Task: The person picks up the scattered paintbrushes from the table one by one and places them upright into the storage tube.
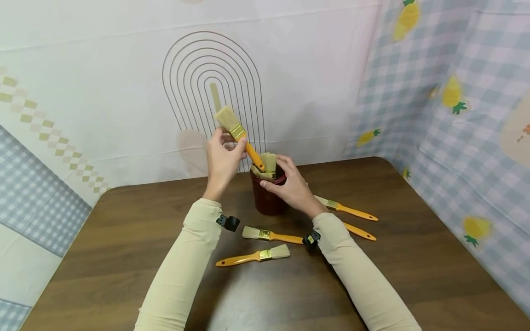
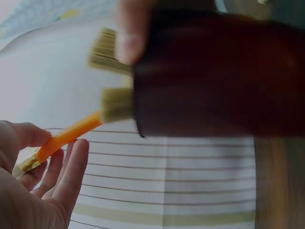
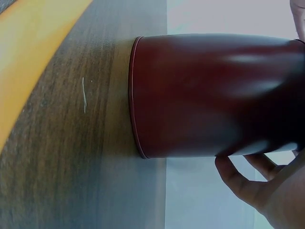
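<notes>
My left hand (image 1: 225,156) pinches a paintbrush (image 1: 253,155) near its metal band. Its pale bristles point up and left, and the end of the orange handle hangs at the mouth of a dark red cup (image 1: 268,200). Around the cup's rim, my right hand (image 1: 295,186) holds with thumb in front and fingers at the far right side. Bristle heads of other paintbrushes (image 1: 269,163) stick up out of the cup; their handles are hidden inside. In the left wrist view, the held brush's handle (image 2: 71,136) slants toward the cup opening.
Several paintbrushes lie on the brown wooden table (image 1: 136,257): one near the front (image 1: 252,257), one behind it (image 1: 273,235), and two at the right (image 1: 352,211), partly behind my right wrist. A patterned cloth (image 1: 306,82) hangs behind the table.
</notes>
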`<state>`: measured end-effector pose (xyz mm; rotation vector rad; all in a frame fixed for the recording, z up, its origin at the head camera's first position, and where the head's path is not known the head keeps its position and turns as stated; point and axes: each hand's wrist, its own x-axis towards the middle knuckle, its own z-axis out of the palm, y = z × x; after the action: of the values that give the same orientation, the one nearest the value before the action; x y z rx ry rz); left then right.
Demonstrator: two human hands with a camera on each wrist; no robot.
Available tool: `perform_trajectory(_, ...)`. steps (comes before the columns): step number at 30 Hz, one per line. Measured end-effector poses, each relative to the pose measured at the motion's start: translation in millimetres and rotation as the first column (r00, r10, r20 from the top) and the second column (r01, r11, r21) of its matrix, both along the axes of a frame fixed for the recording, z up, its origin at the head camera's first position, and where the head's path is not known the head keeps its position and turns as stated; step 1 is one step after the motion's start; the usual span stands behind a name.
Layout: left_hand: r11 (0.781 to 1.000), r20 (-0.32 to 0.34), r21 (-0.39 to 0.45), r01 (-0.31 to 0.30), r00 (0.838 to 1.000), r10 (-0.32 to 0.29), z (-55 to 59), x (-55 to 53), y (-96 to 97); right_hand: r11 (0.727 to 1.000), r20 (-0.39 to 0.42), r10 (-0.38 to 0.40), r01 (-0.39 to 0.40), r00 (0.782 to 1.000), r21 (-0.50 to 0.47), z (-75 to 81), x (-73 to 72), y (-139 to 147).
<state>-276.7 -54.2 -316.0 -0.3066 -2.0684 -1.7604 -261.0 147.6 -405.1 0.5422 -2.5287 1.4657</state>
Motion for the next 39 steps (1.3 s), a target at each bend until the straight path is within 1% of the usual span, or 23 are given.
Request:
perform_trajectory(3, 0.992, 0.025, -0.121, -0.035, 0.999, 0.038, -6.1, -1.6, -2.8, 1.000, 0.001, -0.004, 0.004, 1.000, 0.006, 0.0, 0.6, -2)
perform_trajectory(5, 0.983, 0.033, -0.179, -0.045, 0.998, 0.052, -8.1, -2.0, -3.1, 1.000, 0.000, -0.009, 0.009, 1.000, 0.012, 0.3, 1.1, -3)
perform_trajectory(7, 0.978, 0.040, -0.205, -0.048, 0.998, 0.058, -8.7, -2.2, -2.7, 1.000, 0.001, -0.016, 0.016, 1.000, 0.018, 0.7, 1.8, -2)
perform_trajectory(10, 0.974, 0.040, -0.220, -0.054, 0.997, 0.064, -7.4, -2.3, -1.3, 1.000, 0.001, -0.019, 0.019, 1.000, 0.021, 1.7, 2.5, -3)
perform_trajectory(12, 0.965, 0.032, -0.254, -0.062, 0.997, 0.072, -5.7, -2.2, -0.3, 1.000, -0.002, -0.017, 0.017, 1.000, 0.014, 2.0, 2.5, -2)
perform_trajectory(14, 0.947, 0.017, -0.315, -0.067, 0.997, 0.076, -4.4, -2.6, 1.0, 1.000, -0.007, -0.007, 0.007, 1.000, 0.003, 1.9, 2.3, -2)
perform_trajectory(16, 0.922, 0.009, -0.382, -0.058, 0.998, 0.066, -3.9, -3.0, 2.1, 1.000, -0.010, 0.000, 0.000, 1.000, -0.008, 1.6, 2.2, -2)
perform_trajectory(18, 0.897, 0.016, -0.441, -0.038, 0.999, 0.050, -4.2, -3.4, 3.3, 1.000, -0.011, 0.009, -0.009, 1.000, -0.014, 1.3, 1.8, -2)
perform_trajectory(20, 0.875, 0.037, -0.484, -0.015, 0.999, 0.038, -4.8, -3.1, 4.5, 1.000, -0.007, 0.013, -0.013, 1.000, -0.019, 1.8, 2.2, -2)
perform_trajectory(22, 0.857, 0.062, -0.515, 0.004, 0.998, 0.032, -5.6, -2.7, 5.7, 1.000, -0.004, 0.016, -0.016, 1.000, -0.021, 1.9, 2.3, -2)
perform_trajectory(25, 0.839, 0.093, -0.544, 0.025, 0.995, 0.030, -7.0, -2.1, 7.2, 1.000, 0.000, 0.014, -0.014, 1.000, -0.023, 2.2, 2.9, -1)
perform_trajectory(28, 0.824, 0.097, -0.566, 0.030, 0.995, 0.030, -7.8, -1.9, 9.3, 1.000, 0.000, 0.013, -0.013, 1.000, -0.026, 1.5, 2.6, -1)
perform_trajectory(30, 0.810, 0.090, -0.586, 0.035, 0.996, 0.022, -8.1, -1.8, 10.6, 0.999, -0.003, 0.015, -0.015, 1.000, -0.029, 1.1, 2.0, 0)
perform_trajectory(34, 0.784, 0.113, -0.616, 0.078, 0.994, -0.011, -8.3, -1.0, 13.6, 0.999, -0.012, 0.025, -0.026, 1.000, -0.028, 1.2, 1.2, 0)
perform_trajectory(37, 0.777, 0.144, -0.621, 0.102, 0.989, -0.014, -8.8, -1.4, 14.3, 0.999, -0.016, 0.029, -0.029, 0.999, -0.024, 1.2, 0.7, 0)
perform_trajectory(39, 0.775, 0.154, -0.624, 0.102, 0.988, -0.007, -9.1, -2.2, 14.1, 0.999, -0.018, 0.028, -0.028, 0.999, -0.024, 1.1, 0.3, -1)
